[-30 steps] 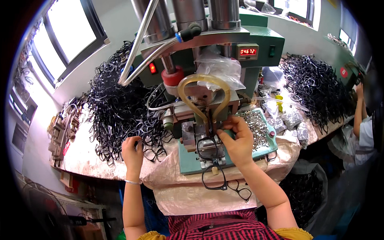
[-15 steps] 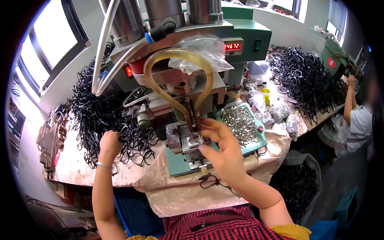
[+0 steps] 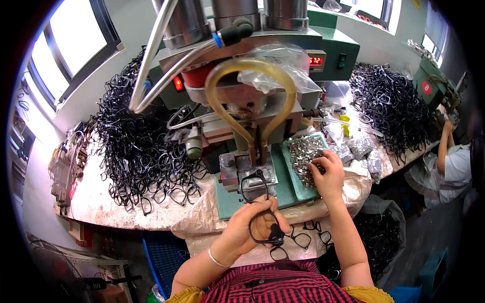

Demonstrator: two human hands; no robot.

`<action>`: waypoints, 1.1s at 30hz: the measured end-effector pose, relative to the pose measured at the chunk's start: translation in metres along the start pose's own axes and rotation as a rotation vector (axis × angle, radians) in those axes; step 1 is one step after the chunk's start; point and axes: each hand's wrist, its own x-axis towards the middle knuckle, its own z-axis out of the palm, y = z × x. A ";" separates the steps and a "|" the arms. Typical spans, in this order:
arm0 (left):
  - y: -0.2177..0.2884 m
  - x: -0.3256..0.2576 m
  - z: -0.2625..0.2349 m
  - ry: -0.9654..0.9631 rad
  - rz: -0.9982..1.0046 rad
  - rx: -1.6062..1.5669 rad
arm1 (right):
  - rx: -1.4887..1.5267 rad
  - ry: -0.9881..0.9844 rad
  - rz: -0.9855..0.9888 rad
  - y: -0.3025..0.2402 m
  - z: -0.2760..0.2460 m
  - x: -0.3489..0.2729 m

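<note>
A: Where did the view look from?

B: From the person's head, through the left of two fisheye lenses, down and forward past the striped apron (image 3: 268, 285) at the lower edge.

A: How near?

B: Within arm's reach: the left hand (image 3: 245, 219) and right hand (image 3: 329, 177) both fell inside it, below the green press (image 3: 332, 45).

A: How wide?

B: From a window (image 3: 76, 45) leftward to a co-worker (image 3: 457, 166) far right, black rounding the corners.
</note>
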 end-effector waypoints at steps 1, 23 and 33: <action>0.000 0.001 -0.001 -0.028 0.008 -0.018 | 0.006 0.021 -0.012 0.000 0.002 -0.002; 0.113 -0.099 -0.109 1.479 0.796 2.166 | 0.989 0.173 0.343 -0.029 0.046 0.015; 0.106 -0.094 -0.195 1.493 0.904 1.748 | 0.232 0.141 0.069 -0.006 -0.036 -0.034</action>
